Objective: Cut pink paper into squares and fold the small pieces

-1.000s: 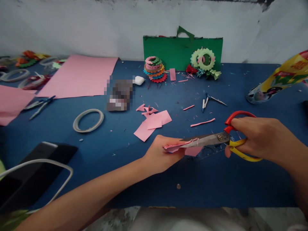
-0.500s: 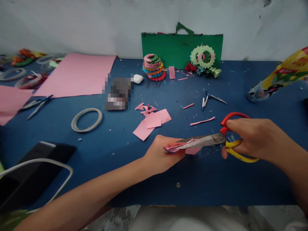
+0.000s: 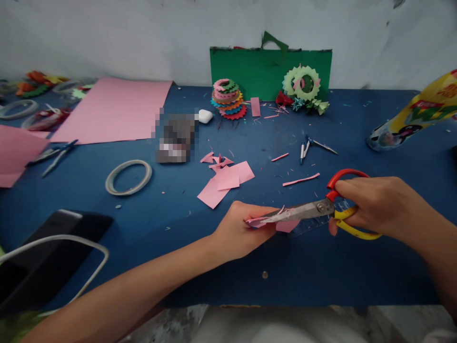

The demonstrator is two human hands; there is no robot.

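My left hand [image 3: 237, 232] pinches a folded piece of pink paper [image 3: 257, 220] just above the blue table [image 3: 314, 276]. My right hand [image 3: 373, 205] grips scissors [image 3: 310, 209] with one red and one yellow handle loop. The steel blades point left and are closed on the edge of the pink paper. A clear ruler [image 3: 314, 224] and another pink scrap [image 3: 287, 226] lie on the table under the blades.
Pink offcuts [image 3: 226, 181] lie mid-table, with a tape ring [image 3: 128, 177], a compass [image 3: 310, 145], pink strips [image 3: 300, 180], stacked paper rosettes [image 3: 228, 98], a green card [image 3: 271, 71], a large pink sheet [image 3: 114, 110], a colourful packet [image 3: 414, 119] at right and a black device with white cable [image 3: 53, 252] at left.
The scissors' blades have moved slightly further into the pink paper and tilted a little. Both hands stay in nearly the same place.
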